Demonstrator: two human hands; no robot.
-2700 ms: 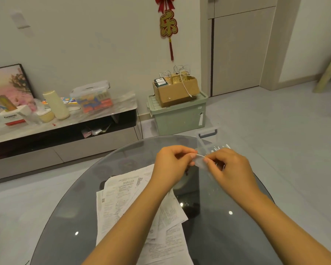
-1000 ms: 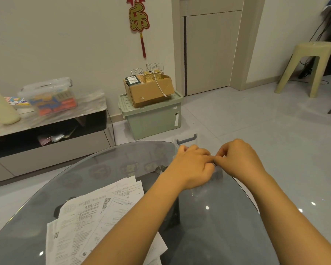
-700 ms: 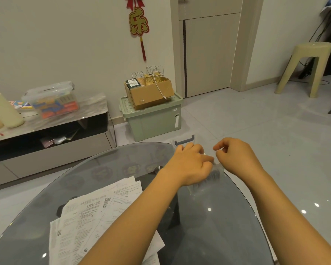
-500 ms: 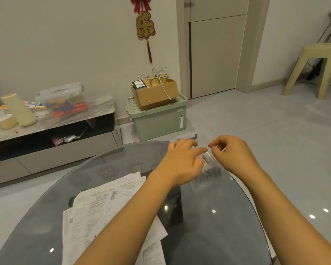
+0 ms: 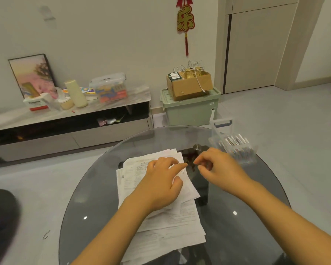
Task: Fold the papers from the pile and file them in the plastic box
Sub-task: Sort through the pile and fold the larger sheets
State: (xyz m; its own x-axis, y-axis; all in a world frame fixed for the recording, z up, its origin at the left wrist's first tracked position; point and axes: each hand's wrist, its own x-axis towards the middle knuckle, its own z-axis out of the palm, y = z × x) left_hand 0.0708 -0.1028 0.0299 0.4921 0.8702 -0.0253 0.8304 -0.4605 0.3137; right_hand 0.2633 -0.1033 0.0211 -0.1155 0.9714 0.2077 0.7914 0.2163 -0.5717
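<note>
Papers [image 5: 161, 222] lie in loose pile at centre-left of round glass table [image 5: 256, 236]. Left hand [image 5: 161, 185] rests over top sheets, fingers spread and relaxed, fingertips touching paper. Right hand [image 5: 219, 169] hovers just right of pile, fingers loosely curled, holding nothing visible. Clear plastic box [image 5: 232, 146] sits at far right table edge, lid up, folded slips inside.
</note>
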